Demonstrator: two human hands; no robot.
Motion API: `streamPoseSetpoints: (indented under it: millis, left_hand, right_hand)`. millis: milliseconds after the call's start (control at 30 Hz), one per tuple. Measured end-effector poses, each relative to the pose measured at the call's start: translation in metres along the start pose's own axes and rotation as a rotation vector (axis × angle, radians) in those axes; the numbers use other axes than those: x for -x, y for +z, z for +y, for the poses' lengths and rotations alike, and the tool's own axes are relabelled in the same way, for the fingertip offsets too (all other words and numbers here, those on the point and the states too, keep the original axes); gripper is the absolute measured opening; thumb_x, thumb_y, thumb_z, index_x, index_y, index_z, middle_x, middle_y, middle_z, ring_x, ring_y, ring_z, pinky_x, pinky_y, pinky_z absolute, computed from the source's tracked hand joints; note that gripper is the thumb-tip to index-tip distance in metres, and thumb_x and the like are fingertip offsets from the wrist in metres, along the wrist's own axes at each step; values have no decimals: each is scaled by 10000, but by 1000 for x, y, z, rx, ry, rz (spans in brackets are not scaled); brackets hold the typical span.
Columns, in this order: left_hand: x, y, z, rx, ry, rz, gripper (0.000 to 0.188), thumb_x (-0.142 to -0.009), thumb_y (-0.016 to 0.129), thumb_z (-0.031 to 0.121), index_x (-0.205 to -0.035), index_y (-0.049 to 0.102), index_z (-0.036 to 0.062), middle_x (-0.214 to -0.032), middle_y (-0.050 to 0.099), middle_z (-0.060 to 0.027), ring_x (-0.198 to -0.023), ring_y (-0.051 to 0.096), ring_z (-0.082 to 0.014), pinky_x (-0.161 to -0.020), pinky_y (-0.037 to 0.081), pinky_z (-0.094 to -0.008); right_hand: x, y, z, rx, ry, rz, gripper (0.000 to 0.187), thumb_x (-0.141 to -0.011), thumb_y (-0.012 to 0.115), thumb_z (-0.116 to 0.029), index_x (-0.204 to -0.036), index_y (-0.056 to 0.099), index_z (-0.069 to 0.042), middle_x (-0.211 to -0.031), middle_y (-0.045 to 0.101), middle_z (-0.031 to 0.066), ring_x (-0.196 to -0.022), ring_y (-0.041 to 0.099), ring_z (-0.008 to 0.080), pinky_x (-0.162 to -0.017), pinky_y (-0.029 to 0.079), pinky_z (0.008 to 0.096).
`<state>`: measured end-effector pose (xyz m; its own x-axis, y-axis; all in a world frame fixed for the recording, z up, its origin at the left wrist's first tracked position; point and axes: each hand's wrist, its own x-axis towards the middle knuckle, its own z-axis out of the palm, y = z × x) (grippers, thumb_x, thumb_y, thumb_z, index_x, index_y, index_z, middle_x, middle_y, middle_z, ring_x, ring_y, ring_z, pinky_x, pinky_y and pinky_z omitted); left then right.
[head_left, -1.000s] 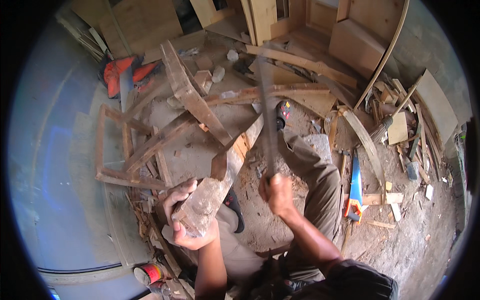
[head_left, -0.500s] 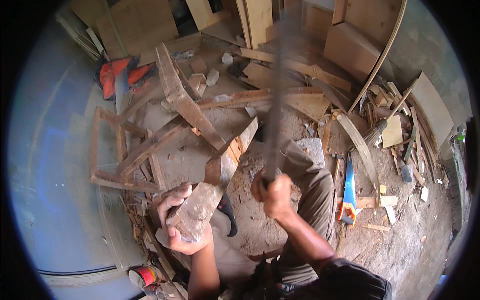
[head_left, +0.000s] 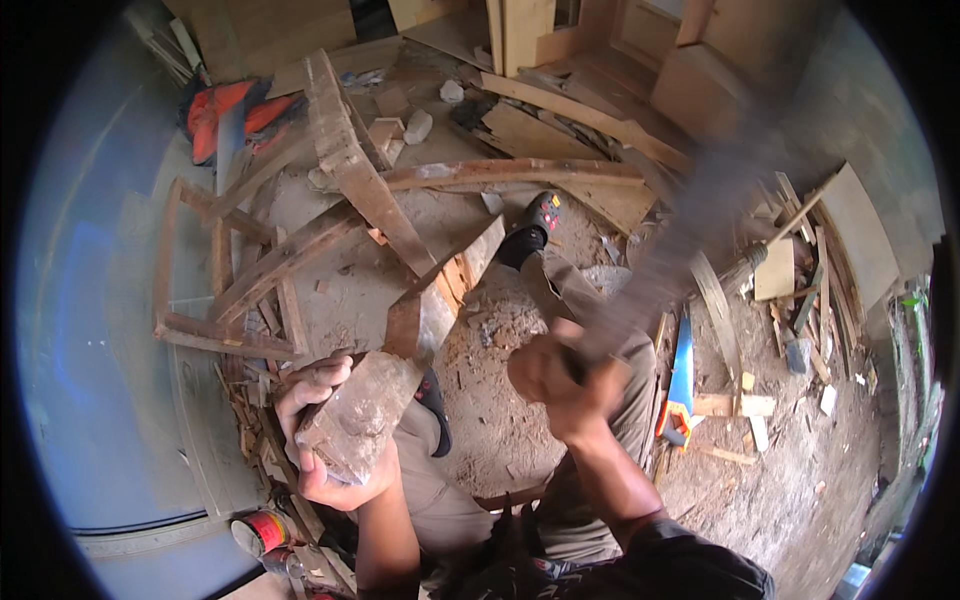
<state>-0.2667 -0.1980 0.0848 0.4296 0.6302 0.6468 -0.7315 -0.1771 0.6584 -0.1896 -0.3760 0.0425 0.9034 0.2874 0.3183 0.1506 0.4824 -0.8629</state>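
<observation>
While the left hand clasps rough timber, the right hand grips a blade.

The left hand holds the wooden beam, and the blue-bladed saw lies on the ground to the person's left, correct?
Not quite: the head view shows the saw lying on the ground to the person's right. The left hand does hold the wooden beam.

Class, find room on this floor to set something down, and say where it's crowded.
Mostly open floor lies below and right of the blue saw. A smaller patch lies between the wooden frame and the timber in the left hand. Crowded: far right among scrap wood, and the back among boards.
</observation>
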Motion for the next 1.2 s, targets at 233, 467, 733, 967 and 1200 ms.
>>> streamPoseSetpoints:
  millis: [233, 467, 733, 967, 1200]
  left_hand:
    - [5, 13, 2, 106, -128, 128, 592, -823, 419, 478, -1002, 523, -77, -960, 601, -281, -956, 592, -406, -891, 492, -538]
    - [-4, 3, -1, 50, -27, 12, 604, -819, 376, 454, -1022, 544, -89, -941, 600, -260, -948, 603, -404, -891, 485, -496]
    - [-10, -22, -5, 34, 12, 60, 616, -818, 364, 457, -1018, 550, -95, -967, 607, -235, -957, 623, -400, -889, 503, -511]
    - [-7, -9, -3, 67, -11, 20, 610, -841, 345, 444, -1022, 556, -98, -994, 601, -242, -960, 615, -418, -872, 507, -523]
    - [-14, -30, -6, 108, -75, 165, 612, -821, 378, 465, -1043, 546, -80, -989, 601, -242, -931, 602, -403, -883, 477, -506]
  right_hand:
    - [56, -55, 170, 745, 743, 73, 645, -994, 457, -570, -698, 568, -7, -572, 548, 83, -550, 536, 196, -560, 446, 396]
    - [6, 2, 49, 188, 79, 15, 690, -1014, 356, -616, -609, 477, -71, -491, 448, 12, -426, 428, 121, -415, 331, 291]
    - [36, -27, 152, 379, 670, 14, 660, -1026, 365, -583, -599, 471, -90, -527, 449, -12, -489, 434, 111, -445, 347, 328]
    - [1, 12, 36, 71, -56, -39, 768, -896, 436, -775, -699, 481, -34, -520, 444, 11, -427, 438, 105, -391, 326, 273]
    - [44, -20, 149, 340, 746, 53, 605, -1041, 387, -536, -595, 414, -128, -486, 399, -23, -412, 380, 99, -392, 285, 301]
